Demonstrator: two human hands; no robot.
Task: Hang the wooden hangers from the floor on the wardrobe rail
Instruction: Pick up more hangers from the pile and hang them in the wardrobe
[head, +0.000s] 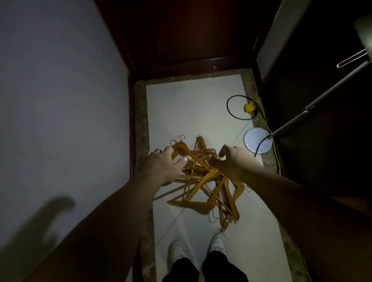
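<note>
Ahead of you: dark red-brown wooden door [188, 22] closing off a pale tiled floor [193, 97] with a speckled stone border [249, 85]. Your left: plain grey-white wall [43, 88]. Your right: round white ribbed disc base [252, 139] on the floor, grey metal pole [317, 104] slanting up from it. Beyond it, a black cable loop [228, 108] meets a yellow connector [249, 107]; thin yellow cord [275, 155] runs along the border.

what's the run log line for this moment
phase: reach | left hand: open over hanger pile | right hand: curled, grip unclear | hanger pile: on floor
</note>
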